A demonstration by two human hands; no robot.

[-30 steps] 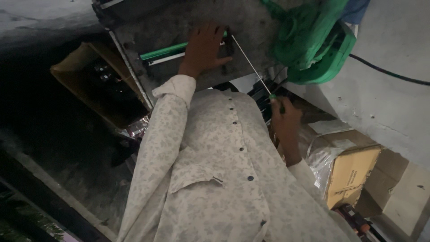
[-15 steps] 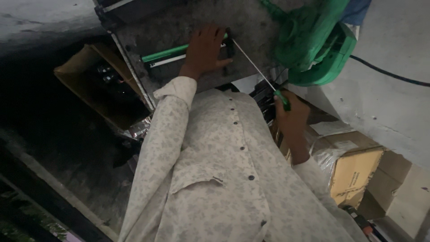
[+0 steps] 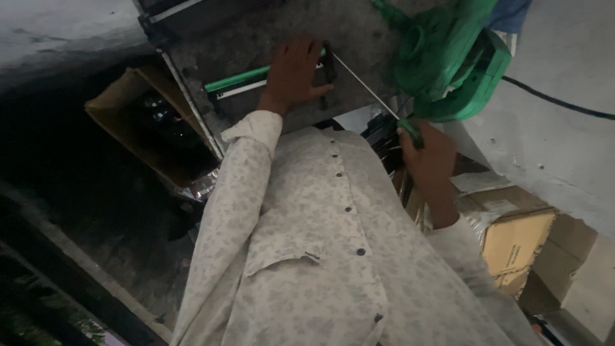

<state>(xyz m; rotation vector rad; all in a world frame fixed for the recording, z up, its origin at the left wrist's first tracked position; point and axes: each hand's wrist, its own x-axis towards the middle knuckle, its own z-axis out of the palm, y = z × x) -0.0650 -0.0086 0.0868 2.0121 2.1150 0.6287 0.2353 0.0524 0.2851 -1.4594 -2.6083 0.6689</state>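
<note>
My left hand [image 3: 293, 72] lies flat on a long green and black cartridge [image 3: 238, 82] that rests on a grey work surface [image 3: 359, 32]. My right hand [image 3: 428, 160] grips the green handle of a long thin screwdriver [image 3: 368, 91]. Its metal shaft runs up and left, and the tip meets the cartridge's right end by my left fingertips. My pale patterned shirt fills the lower middle of the view.
A green power tool [image 3: 451, 67] with a black cable [image 3: 554, 99] sits at the upper right. Cardboard boxes [image 3: 519, 237] stand at the right. An open box [image 3: 150, 131] of dark parts is at the left. Another dark cartridge [image 3: 170, 11] lies at the top.
My right hand has shifted slightly right and up with the screwdriver, whose green handle now shows more. My left hand stays pressed on the cartridge.
</note>
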